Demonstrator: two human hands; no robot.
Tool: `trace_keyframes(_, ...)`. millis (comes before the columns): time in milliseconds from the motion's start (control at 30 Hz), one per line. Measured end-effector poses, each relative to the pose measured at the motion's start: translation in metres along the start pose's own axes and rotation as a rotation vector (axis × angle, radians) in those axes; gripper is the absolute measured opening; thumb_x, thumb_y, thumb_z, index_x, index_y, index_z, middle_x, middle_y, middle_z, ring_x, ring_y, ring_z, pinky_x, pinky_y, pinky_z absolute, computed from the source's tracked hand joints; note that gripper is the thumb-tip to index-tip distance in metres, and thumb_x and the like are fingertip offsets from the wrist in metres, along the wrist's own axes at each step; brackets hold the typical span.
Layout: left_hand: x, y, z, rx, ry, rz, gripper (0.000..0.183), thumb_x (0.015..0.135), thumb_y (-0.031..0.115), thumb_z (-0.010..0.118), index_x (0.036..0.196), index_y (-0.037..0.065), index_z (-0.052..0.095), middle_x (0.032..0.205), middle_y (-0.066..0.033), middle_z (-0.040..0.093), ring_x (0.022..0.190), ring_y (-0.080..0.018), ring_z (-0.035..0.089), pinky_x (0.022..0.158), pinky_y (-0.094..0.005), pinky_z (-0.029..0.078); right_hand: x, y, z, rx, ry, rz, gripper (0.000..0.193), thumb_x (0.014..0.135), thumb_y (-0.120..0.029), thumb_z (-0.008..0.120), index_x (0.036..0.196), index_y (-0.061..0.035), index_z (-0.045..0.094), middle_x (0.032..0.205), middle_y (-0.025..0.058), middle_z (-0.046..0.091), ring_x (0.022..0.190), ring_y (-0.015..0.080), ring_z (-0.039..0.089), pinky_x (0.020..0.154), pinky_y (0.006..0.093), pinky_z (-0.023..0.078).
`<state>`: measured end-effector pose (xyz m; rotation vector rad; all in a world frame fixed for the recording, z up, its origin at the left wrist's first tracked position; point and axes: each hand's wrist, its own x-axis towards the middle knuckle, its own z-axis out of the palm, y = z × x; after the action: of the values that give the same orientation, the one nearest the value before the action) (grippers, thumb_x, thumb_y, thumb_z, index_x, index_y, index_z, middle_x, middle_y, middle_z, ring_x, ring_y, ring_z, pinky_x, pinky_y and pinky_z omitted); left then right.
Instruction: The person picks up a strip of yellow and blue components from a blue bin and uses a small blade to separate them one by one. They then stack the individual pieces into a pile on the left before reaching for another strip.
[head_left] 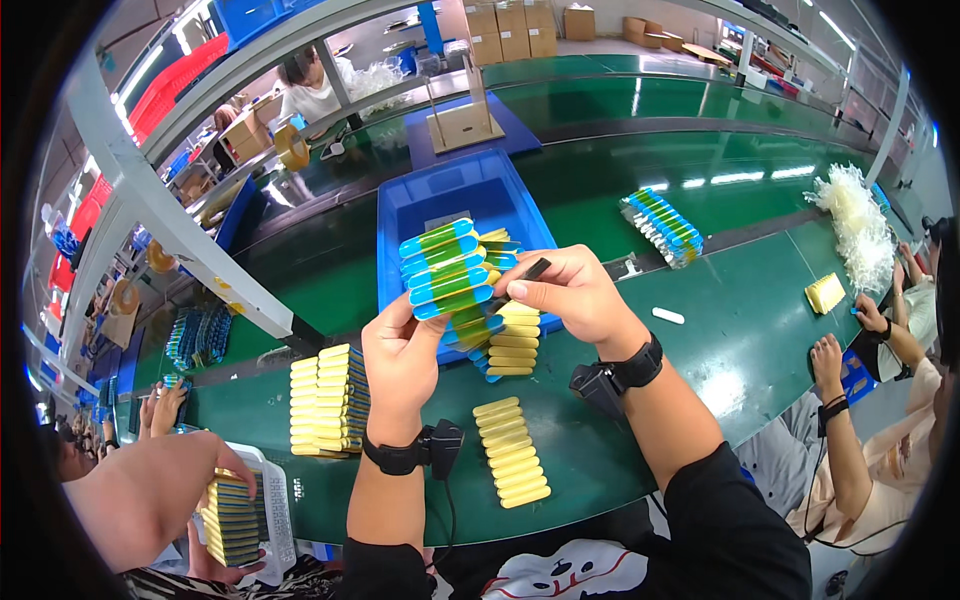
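Over a blue bin, my left hand grips a bundle of blue round-ended pieces with a yellow-green band across their middles. My right hand pinches a small dark strip between thumb and fingers, close against the bundle's right side. Its exact kind cannot be told. Below the hands, a row of yellow round-ended pieces partly overlaps the bundle in view. Another yellow row lies on the green table between my forearms. Stacked yellow rows stand left of my left wrist.
The blue bin sits beyond my hands. On the green table lie a white oval piece and a blue banded bundle. A metal post rises at left. Co-workers' arms reach in at both sides, one by a white basket.
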<state>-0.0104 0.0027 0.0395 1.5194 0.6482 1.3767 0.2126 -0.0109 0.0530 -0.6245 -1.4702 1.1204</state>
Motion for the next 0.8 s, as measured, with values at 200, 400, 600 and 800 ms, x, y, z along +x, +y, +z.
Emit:
trace_keyframes(200, -0.001, 0.004, -0.005, 0.011, 0.037, -0.110, 0.026, 0.094, 0.007, 0.072, 0.116, -0.004, 0.065, 0.106, -0.0067, 0.072, 0.094, -0.0084, 0.064, 0.084, -0.0234, 0.050, -0.001, 0.005, -0.004, 0.027, 0.000, -0.022, 0.016, 0.095, -0.008, 0.069, 0.104, 0.0028, 0.075, 0.096, 0.0080, 0.075, 0.086, 0.0126, 0.067, 0.080, 0.0287, 0.055)
trace_keyframes(400, -0.004, 0.003, -0.007, -0.156, 0.019, -0.042, 0.028, 0.091, -0.001, 0.072, 0.115, -0.002, 0.056, 0.109, -0.0115, 0.071, 0.097, -0.0118, 0.067, 0.087, -0.0248, 0.052, -0.003, -0.002, -0.017, 0.320, -0.071, 0.184, 0.018, 0.095, -0.012, 0.069, 0.103, 0.0045, 0.073, 0.105, 0.0145, 0.074, 0.087, 0.0189, 0.071, 0.079, 0.0337, 0.060)
trace_keyframes(600, -0.006, 0.006, -0.002, -0.099, -0.014, -0.016, 0.031, 0.090, 0.001, 0.074, 0.114, 0.001, 0.056, 0.108, -0.0095, 0.071, 0.098, -0.0123, 0.066, 0.089, -0.0253, 0.050, -0.006, -0.004, -0.031, 0.382, -0.100, 0.246, 0.019, 0.095, -0.011, 0.069, 0.105, 0.0051, 0.073, 0.108, 0.0164, 0.073, 0.089, 0.0221, 0.073, 0.081, 0.0358, 0.062)
trace_keyframes(800, -0.007, 0.011, -0.016, -0.154, -0.029, -0.081, 0.026, 0.089, -0.002, 0.074, 0.108, 0.002, 0.057, 0.102, -0.0069, 0.071, 0.091, -0.0089, 0.065, 0.081, -0.0229, 0.052, -0.013, -0.031, -0.014, 0.030, -0.139, 0.182, 0.019, 0.096, -0.009, 0.068, 0.108, 0.0038, 0.074, 0.102, 0.0079, 0.075, 0.095, 0.0090, 0.066, 0.085, 0.0262, 0.053)
